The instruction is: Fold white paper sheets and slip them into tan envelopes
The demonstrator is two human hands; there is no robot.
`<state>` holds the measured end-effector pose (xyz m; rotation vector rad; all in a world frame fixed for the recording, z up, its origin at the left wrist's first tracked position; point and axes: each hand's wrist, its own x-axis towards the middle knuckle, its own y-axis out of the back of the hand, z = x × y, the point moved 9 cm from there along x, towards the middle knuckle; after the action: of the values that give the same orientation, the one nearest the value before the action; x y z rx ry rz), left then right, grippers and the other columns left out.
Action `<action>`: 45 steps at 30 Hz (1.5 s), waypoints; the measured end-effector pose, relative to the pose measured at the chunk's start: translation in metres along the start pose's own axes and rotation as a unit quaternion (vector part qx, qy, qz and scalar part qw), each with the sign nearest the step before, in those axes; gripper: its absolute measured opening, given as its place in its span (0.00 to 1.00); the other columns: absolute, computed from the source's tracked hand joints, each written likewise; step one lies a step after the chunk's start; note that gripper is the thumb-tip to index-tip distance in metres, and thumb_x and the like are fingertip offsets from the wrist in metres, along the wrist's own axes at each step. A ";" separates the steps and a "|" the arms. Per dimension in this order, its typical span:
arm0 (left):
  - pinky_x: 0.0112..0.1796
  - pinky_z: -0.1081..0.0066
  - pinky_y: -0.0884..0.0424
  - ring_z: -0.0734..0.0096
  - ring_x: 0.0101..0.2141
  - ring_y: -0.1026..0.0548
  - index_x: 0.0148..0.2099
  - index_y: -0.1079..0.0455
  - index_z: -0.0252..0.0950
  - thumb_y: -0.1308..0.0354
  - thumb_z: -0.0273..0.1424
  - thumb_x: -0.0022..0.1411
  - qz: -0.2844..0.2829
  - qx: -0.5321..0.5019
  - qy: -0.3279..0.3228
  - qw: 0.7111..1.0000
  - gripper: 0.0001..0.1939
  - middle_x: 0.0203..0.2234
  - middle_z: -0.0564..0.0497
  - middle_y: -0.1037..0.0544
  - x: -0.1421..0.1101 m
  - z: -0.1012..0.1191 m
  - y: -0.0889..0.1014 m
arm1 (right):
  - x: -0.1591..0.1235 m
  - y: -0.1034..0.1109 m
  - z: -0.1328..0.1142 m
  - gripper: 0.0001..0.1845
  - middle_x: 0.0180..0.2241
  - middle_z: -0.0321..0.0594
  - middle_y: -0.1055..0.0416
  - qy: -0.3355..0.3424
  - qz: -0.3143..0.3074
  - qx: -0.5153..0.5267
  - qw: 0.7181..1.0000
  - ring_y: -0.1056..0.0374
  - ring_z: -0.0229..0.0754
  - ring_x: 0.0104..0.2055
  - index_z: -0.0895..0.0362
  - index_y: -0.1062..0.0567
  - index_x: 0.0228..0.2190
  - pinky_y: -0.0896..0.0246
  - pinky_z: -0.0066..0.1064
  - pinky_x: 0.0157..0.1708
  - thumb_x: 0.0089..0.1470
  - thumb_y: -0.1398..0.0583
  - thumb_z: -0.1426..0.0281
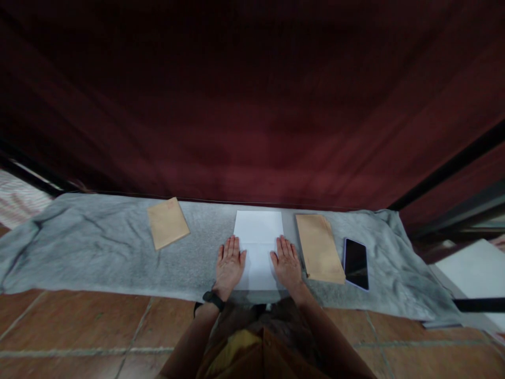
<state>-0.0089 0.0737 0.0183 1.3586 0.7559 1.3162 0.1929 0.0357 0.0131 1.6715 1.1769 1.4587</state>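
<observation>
A white sheet of paper (259, 226) lies flat in front of me, with a crease running across its middle. My left hand (229, 265) rests flat on its left edge, fingers stretched out and pointing away from me. On the opposite edge, my right hand (288, 263) lies flat in the same way. Neither hand grips anything. Just right of my right hand is a stack of brown envelopes (319, 247). Farther off to the left, a single brown envelope (168, 223) lies at a slant, with faint reddish print near its top corner.
Grey cloth (110, 242) covers the long, narrow surface, wrinkled toward both ends. A phone (356, 264) with a dark screen and purple edge lies right of the stack. Behind the surface hangs a dark red curtain (252, 131). Terracotta tiles (79, 321) show below the front edge.
</observation>
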 end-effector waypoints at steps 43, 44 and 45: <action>0.68 0.43 0.59 0.54 0.72 0.54 0.75 0.54 0.44 0.63 0.37 0.75 -0.164 0.003 -0.030 0.986 0.29 0.73 0.49 0.49 0.076 0.038 -0.046 | 0.080 -0.058 -0.023 0.30 0.73 0.39 0.56 -0.009 -0.192 0.037 0.981 0.58 0.49 0.75 0.55 0.43 0.69 0.69 0.50 0.72 0.73 0.61 0.61; 0.68 0.42 0.59 0.54 0.72 0.55 0.75 0.54 0.44 0.63 0.37 0.75 -0.166 0.001 -0.027 0.986 0.29 0.73 0.50 0.50 0.078 0.037 -0.047 | 0.081 -0.058 -0.023 0.30 0.73 0.39 0.55 -0.009 -0.193 0.037 0.981 0.58 0.49 0.75 0.55 0.43 0.69 0.69 0.51 0.72 0.73 0.60 0.61; 0.68 0.42 0.59 0.54 0.72 0.55 0.75 0.54 0.44 0.64 0.38 0.75 -0.167 0.000 -0.024 0.986 0.29 0.73 0.50 0.50 0.079 0.037 -0.048 | 0.083 -0.058 -0.022 0.30 0.73 0.39 0.55 -0.009 -0.194 0.037 0.980 0.58 0.49 0.75 0.54 0.43 0.69 0.69 0.51 0.72 0.73 0.60 0.60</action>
<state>0.0520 0.1504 0.0020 1.1979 0.9053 1.0151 0.1578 0.1323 0.0012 1.3978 1.4663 1.1656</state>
